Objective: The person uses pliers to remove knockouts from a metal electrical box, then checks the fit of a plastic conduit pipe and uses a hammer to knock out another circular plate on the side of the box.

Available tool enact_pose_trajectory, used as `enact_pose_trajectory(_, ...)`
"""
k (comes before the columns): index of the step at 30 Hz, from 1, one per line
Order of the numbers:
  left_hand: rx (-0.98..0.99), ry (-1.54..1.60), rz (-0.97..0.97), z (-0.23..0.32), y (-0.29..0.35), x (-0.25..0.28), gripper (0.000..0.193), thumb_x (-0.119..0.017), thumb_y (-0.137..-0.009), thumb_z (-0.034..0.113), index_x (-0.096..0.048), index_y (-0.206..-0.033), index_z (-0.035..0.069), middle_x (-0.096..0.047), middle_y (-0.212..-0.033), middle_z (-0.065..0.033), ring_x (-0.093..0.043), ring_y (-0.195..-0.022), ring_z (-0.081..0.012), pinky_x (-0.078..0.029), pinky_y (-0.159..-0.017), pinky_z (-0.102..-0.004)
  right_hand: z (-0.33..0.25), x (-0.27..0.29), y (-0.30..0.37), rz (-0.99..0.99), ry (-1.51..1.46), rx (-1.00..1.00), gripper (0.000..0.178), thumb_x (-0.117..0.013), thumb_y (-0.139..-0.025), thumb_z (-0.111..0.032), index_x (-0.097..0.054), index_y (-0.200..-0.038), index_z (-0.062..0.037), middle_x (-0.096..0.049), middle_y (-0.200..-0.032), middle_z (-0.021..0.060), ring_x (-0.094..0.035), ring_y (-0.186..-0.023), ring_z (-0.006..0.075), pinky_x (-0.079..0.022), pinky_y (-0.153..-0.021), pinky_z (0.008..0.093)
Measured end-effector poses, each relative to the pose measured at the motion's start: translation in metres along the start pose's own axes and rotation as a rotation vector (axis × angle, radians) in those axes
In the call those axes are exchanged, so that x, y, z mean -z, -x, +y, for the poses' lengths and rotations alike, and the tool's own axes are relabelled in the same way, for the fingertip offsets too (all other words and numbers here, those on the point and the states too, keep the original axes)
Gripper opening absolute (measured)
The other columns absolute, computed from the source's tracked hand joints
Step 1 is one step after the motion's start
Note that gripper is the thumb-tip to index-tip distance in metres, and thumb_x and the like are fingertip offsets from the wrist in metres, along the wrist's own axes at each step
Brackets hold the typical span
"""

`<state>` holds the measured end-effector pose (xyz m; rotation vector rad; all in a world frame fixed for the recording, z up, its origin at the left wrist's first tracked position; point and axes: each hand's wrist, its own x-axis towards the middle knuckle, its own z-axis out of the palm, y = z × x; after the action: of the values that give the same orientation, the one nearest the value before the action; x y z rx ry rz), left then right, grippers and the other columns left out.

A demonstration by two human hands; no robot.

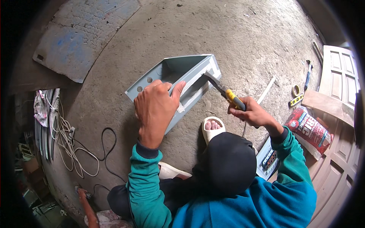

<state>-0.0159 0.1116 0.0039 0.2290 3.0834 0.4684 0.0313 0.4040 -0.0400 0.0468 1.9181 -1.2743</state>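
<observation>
A grey sheet-metal box (178, 62), open at the top, is tilted above the concrete floor, with round holes in its left end wall. White tape-like strips line its near rim. My left hand (156, 104) is closed over the near left edge of the box, its thumb lying along the rim. In my right hand (253, 112) are pliers (234, 98) with yellow and grey handles. Their dark jaws meet the box's near rim close to its right corner. The exact bite of the jaws is too small to make out.
Pale cables (68, 138) and a black cord (108, 155) lie at left. At right are a yellow spirit level (296, 100), a tape roll (295, 90), a red bag (310, 129) and wooden doors (338, 163). A panel (268, 161) sits beside me. Another person's hand (81, 193) shows lower left.
</observation>
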Motion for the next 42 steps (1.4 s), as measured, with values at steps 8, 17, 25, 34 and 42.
enact_pose_trajectory(8,0.016,0.036,0.01,0.005,0.002,-0.001,0.042,-0.066,-0.09,0.041,-0.073,-0.079,0.001,-0.068,-0.08,-0.018,-0.068,-0.074,-0.0368,-0.052,-0.062,-0.044,-0.006,-0.004,0.013,0.582,1.003,0.348,0.016,-0.061,-0.09,-0.018,-0.062,-0.093,-0.0028,-0.053,-0.088,0.0156,-0.06,-0.076,0.0317,-0.046,-0.06,0.042)
enact_pose_trajectory(17,0.057,0.051,-0.067,0.002,-0.002,0.002,0.044,-0.066,-0.088,0.046,-0.076,-0.086,0.003,-0.066,-0.079,-0.0205,-0.066,-0.074,-0.0388,-0.049,-0.065,-0.046,0.024,-0.006,0.001,-0.4,-1.007,0.022,0.034,-0.062,-0.096,-0.029,-0.059,-0.105,0.0035,-0.064,-0.089,0.0118,-0.066,-0.078,0.024,-0.055,-0.069,0.0371)
enact_pose_trajectory(25,0.129,0.078,-0.001,-0.006,-0.005,0.007,0.049,-0.063,-0.091,0.048,-0.075,-0.086,0.002,-0.066,-0.079,-0.0233,-0.065,-0.075,-0.0408,-0.049,-0.065,-0.0466,0.002,0.001,0.011,0.637,0.85,0.501,0.026,-0.065,-0.088,-0.011,-0.066,-0.113,-0.0021,-0.055,-0.124,0.015,-0.055,-0.11,0.0309,-0.044,-0.09,0.0413)
enact_pose_trajectory(34,0.188,0.168,0.001,-0.008,-0.009,0.006,0.051,-0.056,-0.096,0.045,-0.068,-0.08,-0.002,-0.064,-0.08,-0.0257,-0.063,-0.076,-0.0445,-0.048,-0.067,-0.0485,-0.027,0.016,-0.005,0.801,1.396,0.475,0.044,-0.062,-0.085,-0.01,-0.058,-0.127,-0.0021,-0.044,-0.136,0.011,-0.044,-0.124,0.0282,-0.034,-0.099,0.0473)
enact_pose_trajectory(42,0.248,0.187,-0.015,-0.014,-0.01,0.009,0.046,-0.054,-0.097,0.039,-0.069,-0.078,0.0,-0.067,-0.084,-0.0248,-0.065,-0.082,-0.0439,-0.05,-0.071,-0.0499,-0.036,0.021,-0.029,0.939,1.625,0.483,0.052,-0.063,-0.087,-0.018,-0.051,-0.135,-0.0034,-0.039,-0.145,0.011,-0.037,-0.134,0.0284,-0.026,-0.107,0.0534)
